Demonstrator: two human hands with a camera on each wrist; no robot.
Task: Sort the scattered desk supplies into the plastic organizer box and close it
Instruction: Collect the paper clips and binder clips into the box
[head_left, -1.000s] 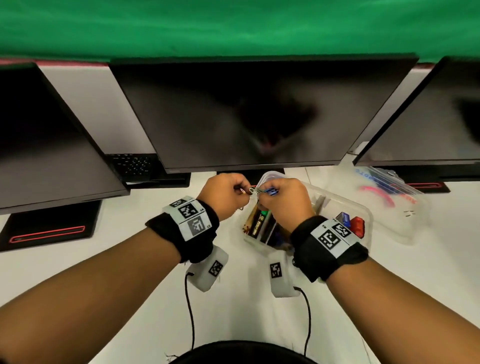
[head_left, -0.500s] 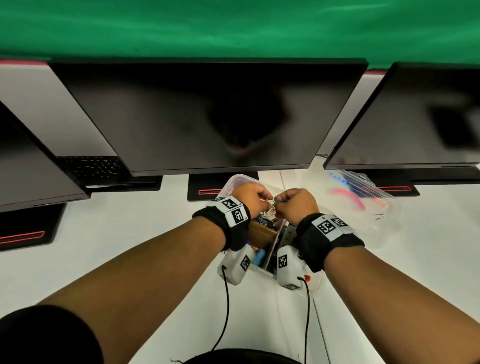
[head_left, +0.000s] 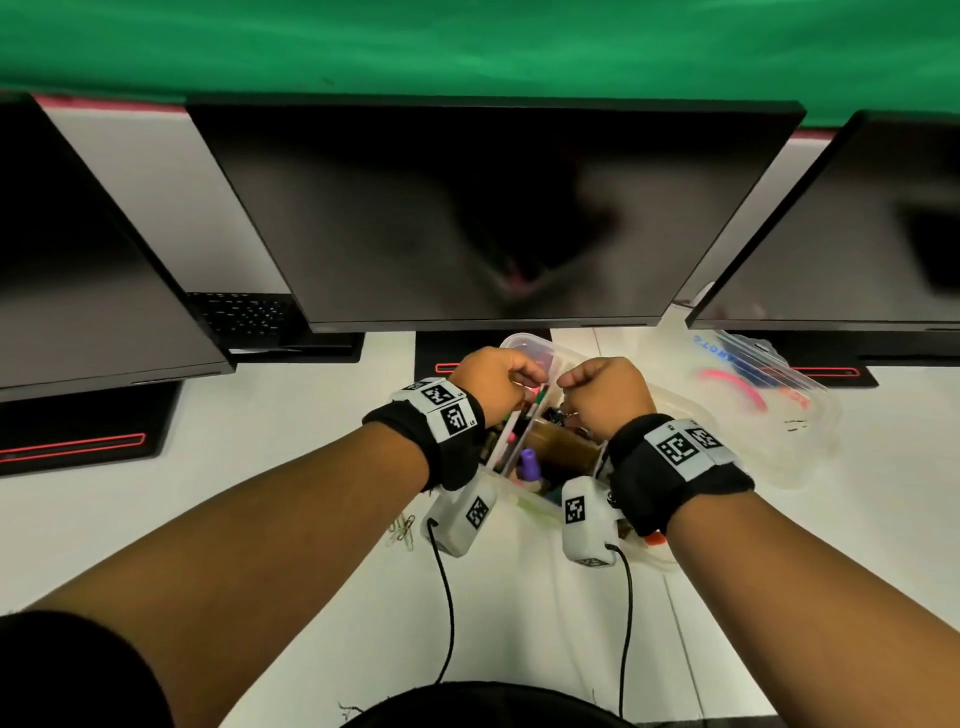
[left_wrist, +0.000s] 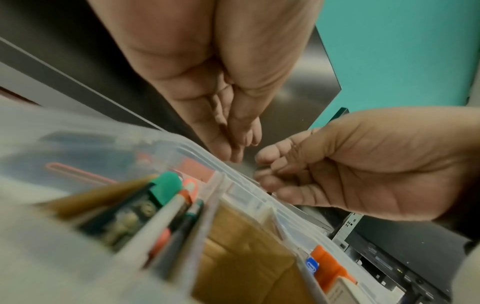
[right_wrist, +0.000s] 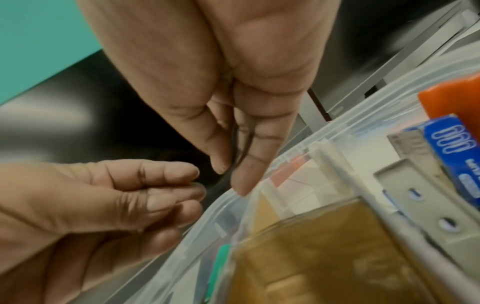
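Note:
The clear plastic organizer box (head_left: 524, 343) stands open on the white desk under both hands. Its compartments hold pens (left_wrist: 176, 205), a brown tape roll (head_left: 563, 447), a blue paper-clip carton (right_wrist: 451, 148) and an orange pack (right_wrist: 449, 98). My right hand (head_left: 571, 389) hovers over the box's far rim (right_wrist: 337, 131), thumb and forefinger pinching a thin dark wire clip (right_wrist: 237, 152). My left hand (head_left: 535, 384) is a short gap to its left, fingers curled with the thumb against them; I see nothing between them in the right wrist view (right_wrist: 192, 185).
Loose paper clips (head_left: 402, 527) lie on the desk left of the box, beside my left wrist. The clear lid (head_left: 779, 415), with a pink item under it, lies to the right. Three dark monitors (head_left: 493, 218) stand close behind the box.
The hands, which met on a small metal piece, have drawn slightly apart over the box. The head view shifted, so the box now sits directly beneath the wrists.

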